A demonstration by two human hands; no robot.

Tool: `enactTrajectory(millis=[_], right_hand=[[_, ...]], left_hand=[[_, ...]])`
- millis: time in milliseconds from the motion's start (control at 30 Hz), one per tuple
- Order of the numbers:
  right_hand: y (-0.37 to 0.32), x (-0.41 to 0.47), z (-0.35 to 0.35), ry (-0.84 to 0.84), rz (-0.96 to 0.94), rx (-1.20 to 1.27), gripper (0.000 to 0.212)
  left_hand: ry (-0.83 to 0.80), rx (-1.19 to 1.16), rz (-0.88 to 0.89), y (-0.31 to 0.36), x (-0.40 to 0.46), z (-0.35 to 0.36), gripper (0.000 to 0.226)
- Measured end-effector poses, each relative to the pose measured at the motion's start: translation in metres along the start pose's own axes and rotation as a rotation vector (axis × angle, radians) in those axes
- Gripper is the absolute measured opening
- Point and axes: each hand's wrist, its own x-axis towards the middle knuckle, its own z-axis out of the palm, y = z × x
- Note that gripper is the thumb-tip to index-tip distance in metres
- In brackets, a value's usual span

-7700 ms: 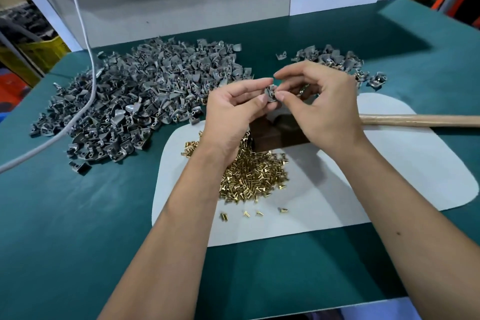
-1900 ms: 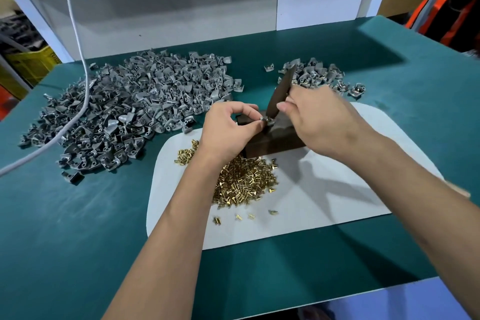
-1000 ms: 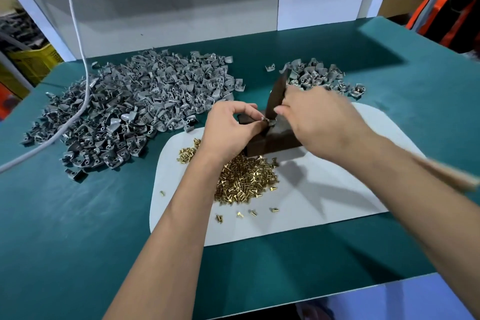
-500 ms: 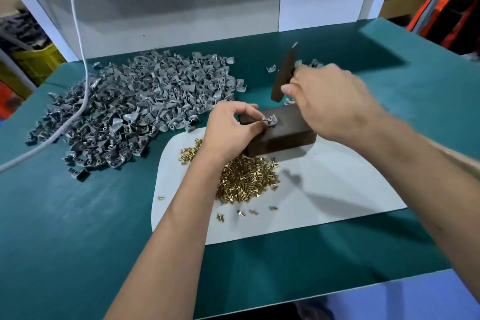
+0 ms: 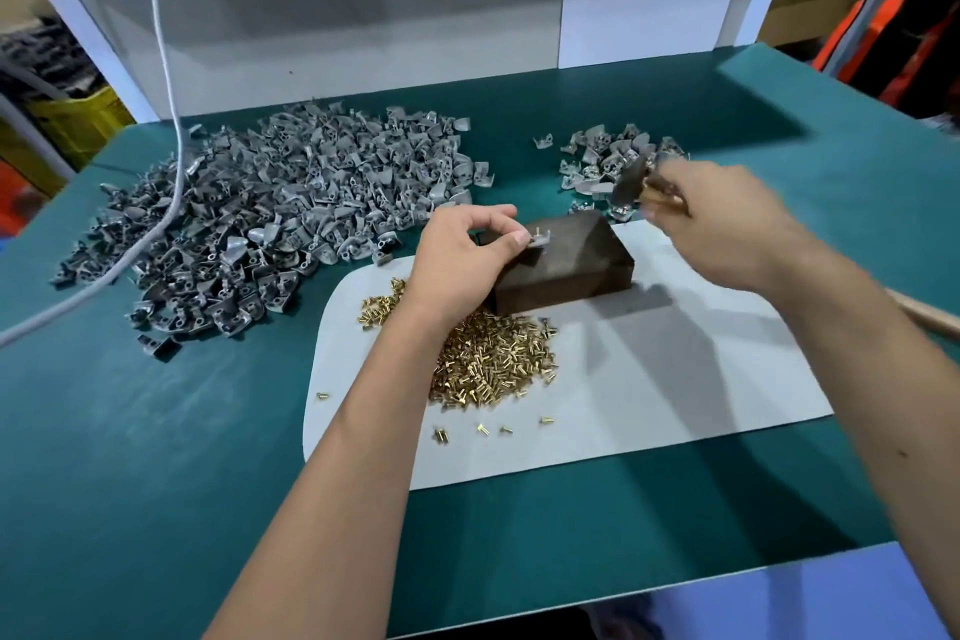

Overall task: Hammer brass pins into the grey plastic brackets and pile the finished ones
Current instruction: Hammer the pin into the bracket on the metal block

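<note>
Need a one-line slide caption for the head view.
Left hand steadies a grey bracket on the dark block; right hand holds the hammer raised.

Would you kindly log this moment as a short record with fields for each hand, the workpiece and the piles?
left hand: pinches bracket on block
right hand: grips hammer, raised beside block, blurred
pin in bracket: stands upright
block: on white mat
pins: heap on mat, near side of block
big bracket pile: far left
small bracket pile: behind block
</note>
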Motion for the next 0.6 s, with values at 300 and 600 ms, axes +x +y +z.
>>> enactTrajectory(millis=[300,600], right_hand=[[0.022,-0.006,0.009,-0.154,0.036,-0.046,0.021],[-0.035,-0.006,0.014,-0.021,-0.377,0.057,0.032]], left_hand=[[-0.016,-0.046,-0.002,0.005,-0.002,0.002,0.023],[-0.032,0.017,0.094,0.005,-0.002,0.006,0.022]])
